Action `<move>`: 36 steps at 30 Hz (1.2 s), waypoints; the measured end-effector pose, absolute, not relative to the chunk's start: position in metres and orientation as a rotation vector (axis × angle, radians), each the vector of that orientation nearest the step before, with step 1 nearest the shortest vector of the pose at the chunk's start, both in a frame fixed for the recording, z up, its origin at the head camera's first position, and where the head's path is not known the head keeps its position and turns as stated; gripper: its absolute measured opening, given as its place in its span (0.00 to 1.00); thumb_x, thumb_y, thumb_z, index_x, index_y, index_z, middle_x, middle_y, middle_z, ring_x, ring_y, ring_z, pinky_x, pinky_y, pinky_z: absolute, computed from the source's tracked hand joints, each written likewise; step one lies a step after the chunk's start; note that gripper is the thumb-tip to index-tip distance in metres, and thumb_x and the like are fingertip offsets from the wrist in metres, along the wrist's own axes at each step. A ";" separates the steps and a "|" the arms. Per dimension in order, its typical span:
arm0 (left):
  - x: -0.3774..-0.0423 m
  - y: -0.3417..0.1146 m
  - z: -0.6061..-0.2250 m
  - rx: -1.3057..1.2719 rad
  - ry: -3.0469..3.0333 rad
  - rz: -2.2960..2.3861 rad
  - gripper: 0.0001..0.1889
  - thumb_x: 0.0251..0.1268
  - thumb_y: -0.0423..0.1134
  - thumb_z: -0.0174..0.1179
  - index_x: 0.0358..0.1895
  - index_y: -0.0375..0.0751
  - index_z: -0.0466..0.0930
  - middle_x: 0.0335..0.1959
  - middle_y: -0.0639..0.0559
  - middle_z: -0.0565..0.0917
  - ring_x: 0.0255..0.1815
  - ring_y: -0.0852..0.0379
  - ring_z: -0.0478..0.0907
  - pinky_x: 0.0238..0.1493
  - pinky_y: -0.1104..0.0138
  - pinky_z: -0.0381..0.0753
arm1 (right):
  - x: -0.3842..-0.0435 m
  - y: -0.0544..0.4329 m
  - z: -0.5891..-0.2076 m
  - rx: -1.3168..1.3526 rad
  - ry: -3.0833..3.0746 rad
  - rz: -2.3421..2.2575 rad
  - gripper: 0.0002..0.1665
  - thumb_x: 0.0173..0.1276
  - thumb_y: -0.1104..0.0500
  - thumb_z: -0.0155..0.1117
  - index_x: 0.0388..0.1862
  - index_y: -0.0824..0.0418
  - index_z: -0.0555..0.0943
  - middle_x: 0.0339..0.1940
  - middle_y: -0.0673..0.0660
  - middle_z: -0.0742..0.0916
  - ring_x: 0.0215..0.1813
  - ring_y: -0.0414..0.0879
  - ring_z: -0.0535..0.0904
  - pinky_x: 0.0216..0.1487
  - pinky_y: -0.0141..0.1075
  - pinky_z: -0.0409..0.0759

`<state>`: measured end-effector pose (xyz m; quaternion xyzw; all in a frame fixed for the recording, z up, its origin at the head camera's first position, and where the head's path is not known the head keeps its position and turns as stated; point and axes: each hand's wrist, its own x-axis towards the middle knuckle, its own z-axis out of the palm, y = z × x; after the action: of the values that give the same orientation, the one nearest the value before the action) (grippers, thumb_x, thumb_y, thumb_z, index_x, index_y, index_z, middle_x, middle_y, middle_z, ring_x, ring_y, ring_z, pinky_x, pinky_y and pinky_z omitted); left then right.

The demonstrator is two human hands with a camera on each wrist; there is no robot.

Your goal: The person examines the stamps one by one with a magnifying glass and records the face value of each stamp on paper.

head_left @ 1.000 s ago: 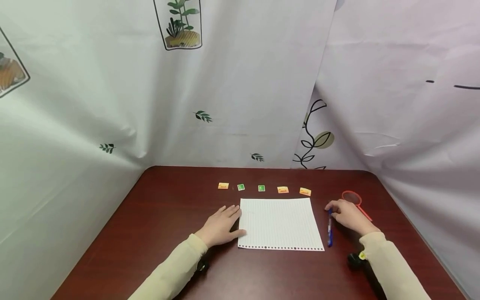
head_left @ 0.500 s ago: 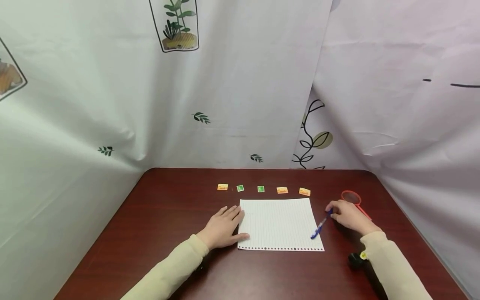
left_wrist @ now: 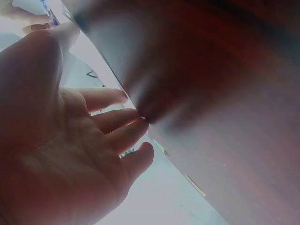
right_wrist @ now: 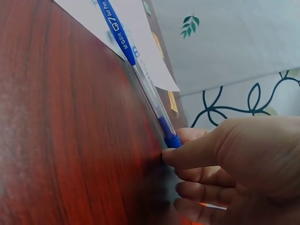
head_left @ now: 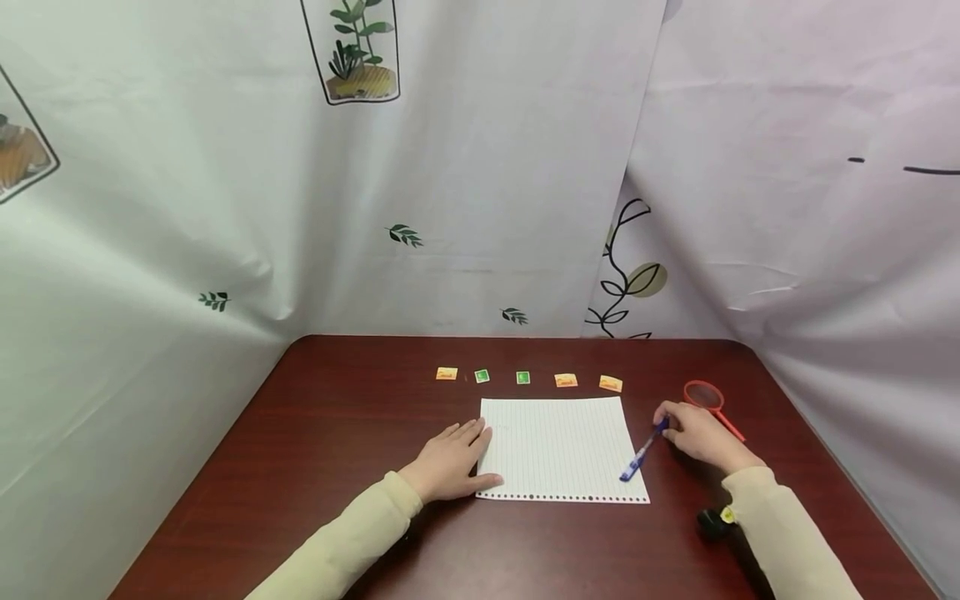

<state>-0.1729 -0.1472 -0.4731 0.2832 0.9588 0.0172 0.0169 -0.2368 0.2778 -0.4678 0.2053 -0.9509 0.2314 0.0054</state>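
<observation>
My right hand pinches one end of a blue capped gel pen between thumb and fingertips, just right of the paper. In the head view the pen slants, its capped end over the right edge of a lined sheet of paper. My left hand rests on the sheet's left edge with its fingers straight, thumb toward the lower left corner. The left wrist view shows this hand's palm and extended fingers.
Behind the sheet lies a row of small orange and green stamp-like pieces, among them a green one and an orange one. A red magnifying glass lies beyond my right hand. A patterned white curtain borders the dark wooden table.
The pen has swung from lying beside the sheet to slanting over its right edge, held in my right hand. My left hand has slid slightly nearer along the sheet's edge.
</observation>
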 end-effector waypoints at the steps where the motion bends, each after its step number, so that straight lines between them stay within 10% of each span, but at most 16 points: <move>1: -0.173 -0.147 -0.473 0.881 2.979 0.063 0.42 0.71 0.66 0.53 0.74 0.35 0.67 0.74 0.39 0.68 0.76 0.45 0.63 0.73 0.52 0.63 | -0.236 0.277 -0.468 0.640 -2.979 0.728 0.11 0.61 0.73 0.66 0.39 0.61 0.80 0.24 0.50 0.77 0.27 0.44 0.71 0.31 0.38 0.71; 30: -0.168 -0.149 -0.472 0.883 2.950 0.158 0.42 0.71 0.65 0.54 0.74 0.33 0.67 0.74 0.37 0.67 0.76 0.43 0.64 0.72 0.53 0.65 | -0.238 0.265 -0.483 0.549 -2.671 0.799 0.16 0.64 0.69 0.71 0.51 0.61 0.83 0.49 0.61 0.87 0.57 0.61 0.81 0.57 0.59 0.77; 36: -0.168 -0.148 -0.473 0.891 2.971 0.176 0.41 0.70 0.64 0.56 0.73 0.33 0.68 0.73 0.36 0.68 0.75 0.43 0.65 0.71 0.53 0.66 | -0.238 0.263 -0.483 0.532 -2.637 0.781 0.18 0.63 0.65 0.75 0.52 0.60 0.84 0.45 0.57 0.88 0.47 0.54 0.83 0.49 0.53 0.82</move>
<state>-0.1680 -0.1480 -0.4727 0.2868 0.9562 0.0567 0.0173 -0.2379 0.2629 -0.4827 0.1873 -0.9278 0.2747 0.1695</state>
